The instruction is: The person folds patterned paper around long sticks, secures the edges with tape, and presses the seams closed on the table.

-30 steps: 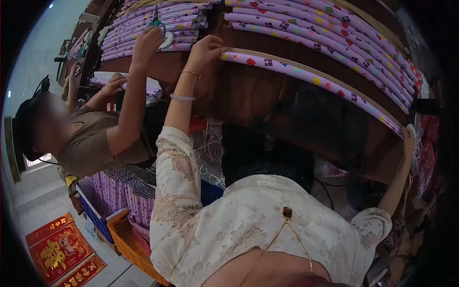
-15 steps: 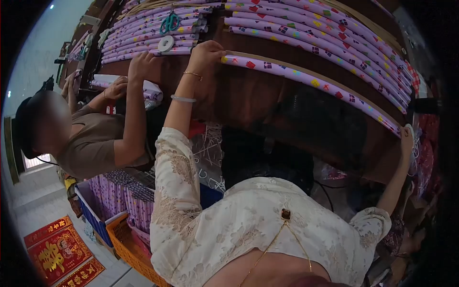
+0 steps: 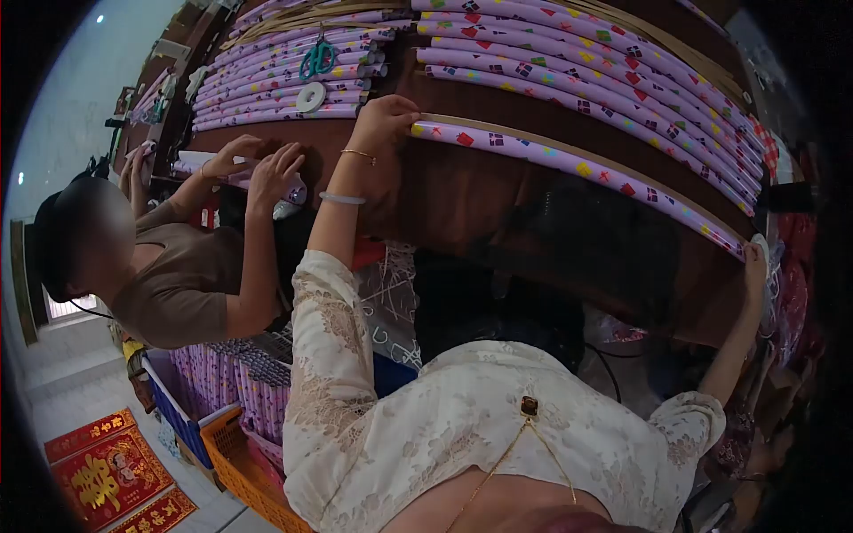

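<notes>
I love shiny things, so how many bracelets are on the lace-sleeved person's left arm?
2: a gold bracelet nearer the left hand, and a pale bangle farther up. More could hide under the lace sleeve.

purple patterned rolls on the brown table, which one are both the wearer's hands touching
The long purple roll with coloured prints, in front of the grouped purple rolls; only it has the wearer's left hand and right hand at its ends.
</notes>
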`<act>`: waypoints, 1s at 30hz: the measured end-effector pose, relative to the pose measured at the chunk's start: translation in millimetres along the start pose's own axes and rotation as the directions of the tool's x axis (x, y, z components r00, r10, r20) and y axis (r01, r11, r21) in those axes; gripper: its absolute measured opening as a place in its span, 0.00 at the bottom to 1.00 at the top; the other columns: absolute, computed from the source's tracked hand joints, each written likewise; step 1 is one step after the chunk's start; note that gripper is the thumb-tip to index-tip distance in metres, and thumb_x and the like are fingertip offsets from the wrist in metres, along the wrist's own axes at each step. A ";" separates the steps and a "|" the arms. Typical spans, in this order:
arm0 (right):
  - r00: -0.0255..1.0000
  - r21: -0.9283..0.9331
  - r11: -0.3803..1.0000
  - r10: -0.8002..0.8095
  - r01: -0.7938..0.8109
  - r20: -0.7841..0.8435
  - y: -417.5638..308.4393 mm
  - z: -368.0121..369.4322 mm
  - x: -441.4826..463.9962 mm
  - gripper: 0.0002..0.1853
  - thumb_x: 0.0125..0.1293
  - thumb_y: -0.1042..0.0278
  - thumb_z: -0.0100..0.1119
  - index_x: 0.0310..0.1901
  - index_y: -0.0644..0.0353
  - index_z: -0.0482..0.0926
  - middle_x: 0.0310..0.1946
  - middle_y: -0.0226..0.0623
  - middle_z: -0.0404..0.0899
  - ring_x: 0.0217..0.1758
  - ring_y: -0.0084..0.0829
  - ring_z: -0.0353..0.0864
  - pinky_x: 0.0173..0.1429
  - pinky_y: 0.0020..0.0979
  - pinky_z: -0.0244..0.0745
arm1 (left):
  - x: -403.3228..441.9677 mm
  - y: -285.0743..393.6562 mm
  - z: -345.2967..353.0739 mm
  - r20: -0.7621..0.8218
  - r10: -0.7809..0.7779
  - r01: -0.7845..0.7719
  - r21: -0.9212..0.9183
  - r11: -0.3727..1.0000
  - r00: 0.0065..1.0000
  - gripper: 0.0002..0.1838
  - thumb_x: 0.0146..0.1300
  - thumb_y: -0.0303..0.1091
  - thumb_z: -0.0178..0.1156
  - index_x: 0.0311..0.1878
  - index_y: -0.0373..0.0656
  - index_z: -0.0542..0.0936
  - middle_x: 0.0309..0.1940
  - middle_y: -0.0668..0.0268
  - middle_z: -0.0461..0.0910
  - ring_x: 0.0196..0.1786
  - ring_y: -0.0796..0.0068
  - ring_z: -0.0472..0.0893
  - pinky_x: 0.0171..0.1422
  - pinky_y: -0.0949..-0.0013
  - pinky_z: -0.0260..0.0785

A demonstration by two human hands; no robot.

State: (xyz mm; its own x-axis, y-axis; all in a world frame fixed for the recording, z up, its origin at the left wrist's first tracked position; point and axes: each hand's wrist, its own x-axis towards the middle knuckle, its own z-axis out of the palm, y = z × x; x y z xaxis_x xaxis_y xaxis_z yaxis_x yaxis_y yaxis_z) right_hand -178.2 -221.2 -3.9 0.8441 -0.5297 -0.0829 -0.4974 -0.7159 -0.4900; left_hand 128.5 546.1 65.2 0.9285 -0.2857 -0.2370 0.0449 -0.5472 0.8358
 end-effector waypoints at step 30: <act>0.997 0.177 0.981 0.076 -0.079 0.020 -3.4 1.9 -13.0 0.18 0.66 0.55 0.45 0.53 0.54 0.72 0.52 0.36 0.72 0.58 0.34 0.68 0.62 0.32 0.59 | -9.2 -13.5 5.2 -0.060 -0.014 0.001 -0.209 0.978 0.998 0.12 0.52 0.26 0.62 0.40 0.34 0.75 0.32 0.63 0.82 0.30 0.83 0.78 0.31 0.82 0.69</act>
State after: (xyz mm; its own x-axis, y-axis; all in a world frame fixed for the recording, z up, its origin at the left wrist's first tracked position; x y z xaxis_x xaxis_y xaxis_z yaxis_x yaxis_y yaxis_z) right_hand -187.1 -211.1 -2.8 0.8074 -0.5738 -0.1374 -0.5190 -0.5801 -0.6278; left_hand 117.4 552.0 53.5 0.9483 -0.2305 -0.2181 0.1215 -0.3710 0.9206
